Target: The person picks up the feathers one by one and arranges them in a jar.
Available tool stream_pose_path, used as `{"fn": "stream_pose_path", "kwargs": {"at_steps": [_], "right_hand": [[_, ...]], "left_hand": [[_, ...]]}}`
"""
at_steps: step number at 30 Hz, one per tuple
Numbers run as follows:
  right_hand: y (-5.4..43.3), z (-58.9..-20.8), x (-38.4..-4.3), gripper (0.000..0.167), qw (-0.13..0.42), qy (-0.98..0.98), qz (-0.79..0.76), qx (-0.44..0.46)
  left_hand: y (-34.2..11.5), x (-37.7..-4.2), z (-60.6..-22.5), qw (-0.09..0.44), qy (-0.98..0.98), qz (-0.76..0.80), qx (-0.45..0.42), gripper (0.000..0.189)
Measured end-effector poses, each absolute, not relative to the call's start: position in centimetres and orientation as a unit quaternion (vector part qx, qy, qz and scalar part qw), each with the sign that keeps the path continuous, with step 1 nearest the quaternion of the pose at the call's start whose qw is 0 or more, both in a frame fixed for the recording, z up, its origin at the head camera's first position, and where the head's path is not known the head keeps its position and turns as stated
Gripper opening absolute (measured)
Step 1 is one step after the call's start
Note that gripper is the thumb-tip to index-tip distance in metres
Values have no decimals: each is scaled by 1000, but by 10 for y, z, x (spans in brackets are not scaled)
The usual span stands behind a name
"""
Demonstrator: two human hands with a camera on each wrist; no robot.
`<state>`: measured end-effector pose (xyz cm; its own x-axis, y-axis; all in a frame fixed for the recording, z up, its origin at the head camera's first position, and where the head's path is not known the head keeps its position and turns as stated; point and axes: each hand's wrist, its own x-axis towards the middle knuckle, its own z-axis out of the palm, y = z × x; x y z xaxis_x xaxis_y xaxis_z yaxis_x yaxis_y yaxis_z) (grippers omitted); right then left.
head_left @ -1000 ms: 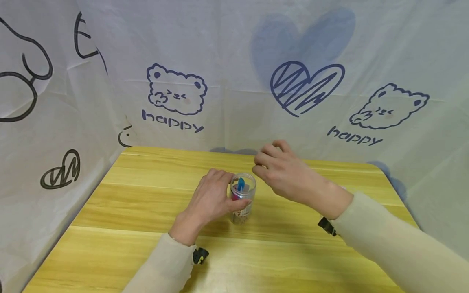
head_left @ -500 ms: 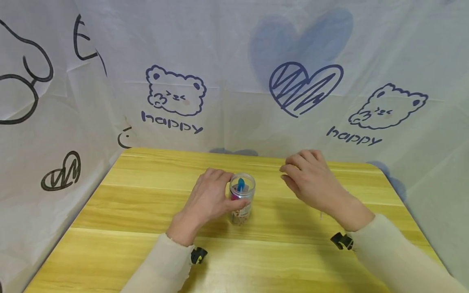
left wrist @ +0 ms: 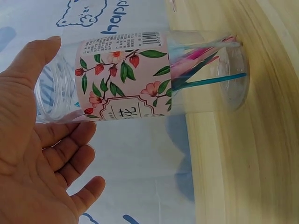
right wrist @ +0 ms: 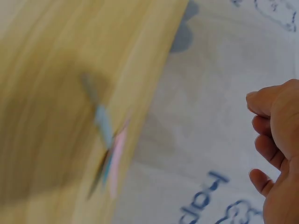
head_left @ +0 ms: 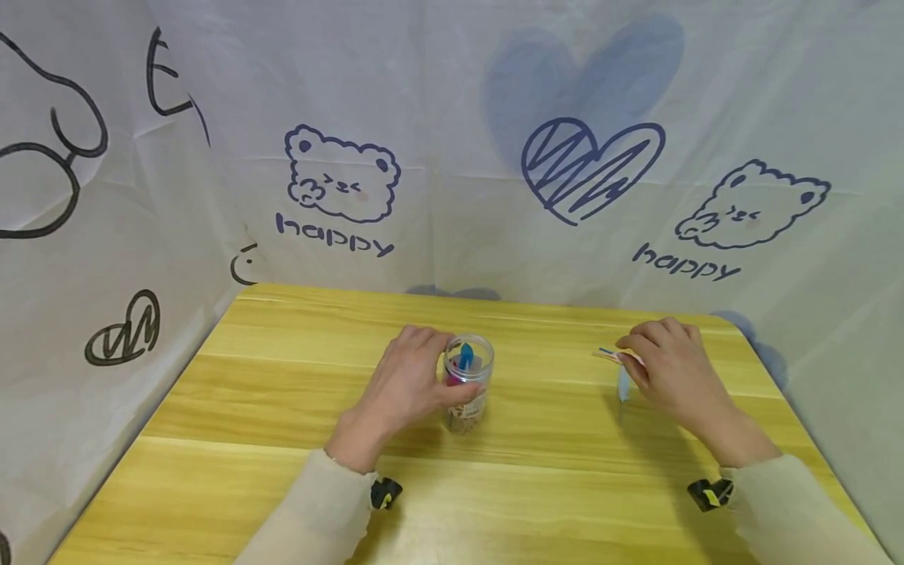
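My right fingers (right wrist: 267,148), bent and holding nothing, just went from the jar (left wrist: 124,79) over to the small bright bits (head_left: 624,384) on the bench (head_left: 268,384), putting them in reach, while my left fingers (left wrist: 74,149) grip the jar upright there.

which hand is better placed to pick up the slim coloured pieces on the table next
The right hand, I'd judge: it is close to the slim coloured pieces and looks empty in its wrist view. The left hand is farther off and grips the clear labelled jar.
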<state>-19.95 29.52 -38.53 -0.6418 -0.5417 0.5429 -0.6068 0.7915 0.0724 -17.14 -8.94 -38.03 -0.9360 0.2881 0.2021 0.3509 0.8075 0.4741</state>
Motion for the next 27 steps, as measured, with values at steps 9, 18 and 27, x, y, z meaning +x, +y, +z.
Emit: {"fn": "stream_pose_path", "kwargs": {"at_steps": [9,18,27], "right_hand": [[325,-410,-199,18,268,-922,50,275],[341,-428,-200,32,159,-956,66,238],[344,-442,-203,37,74,-968,89,224]], "left_hand": [[-87,-171,-383,57,-945,-277,-162,73],[-86,-171,-383,55,-946,-279,-158,72],[-85,-171,-382,49,-945,-283,-154,73]]}}
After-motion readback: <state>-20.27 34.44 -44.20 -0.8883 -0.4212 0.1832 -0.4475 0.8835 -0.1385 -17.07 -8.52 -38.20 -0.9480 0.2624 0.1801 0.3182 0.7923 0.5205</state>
